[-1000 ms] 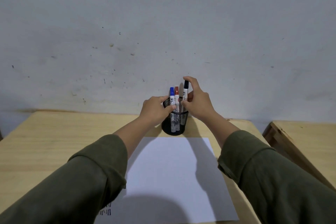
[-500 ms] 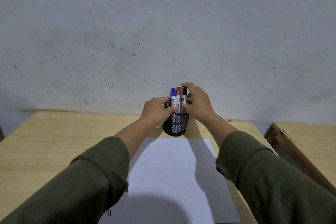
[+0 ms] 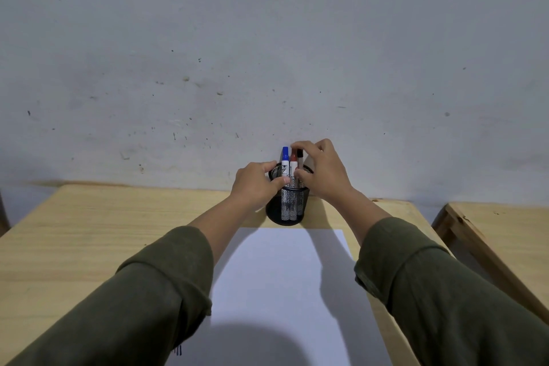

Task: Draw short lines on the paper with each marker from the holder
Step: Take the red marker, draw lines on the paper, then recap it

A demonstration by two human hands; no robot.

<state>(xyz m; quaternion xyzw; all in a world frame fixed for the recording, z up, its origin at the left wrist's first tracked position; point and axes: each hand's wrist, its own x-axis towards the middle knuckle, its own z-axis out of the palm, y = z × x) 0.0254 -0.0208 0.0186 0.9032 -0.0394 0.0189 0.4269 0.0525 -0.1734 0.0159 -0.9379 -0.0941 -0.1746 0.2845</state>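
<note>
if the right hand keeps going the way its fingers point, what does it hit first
The right hand reaches leftward over the mesh holder, fingertips at the marker tops. Going straight on, it would likely meet the red marker cap first, then the blue marker; the black marker already sits at its fingers. Depth is uncertain.

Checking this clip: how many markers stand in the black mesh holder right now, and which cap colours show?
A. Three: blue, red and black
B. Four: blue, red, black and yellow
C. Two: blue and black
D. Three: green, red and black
A: three caps stick up from the holder, the blue marker on the left, the red marker in the middle and the black marker on the right.
</note>
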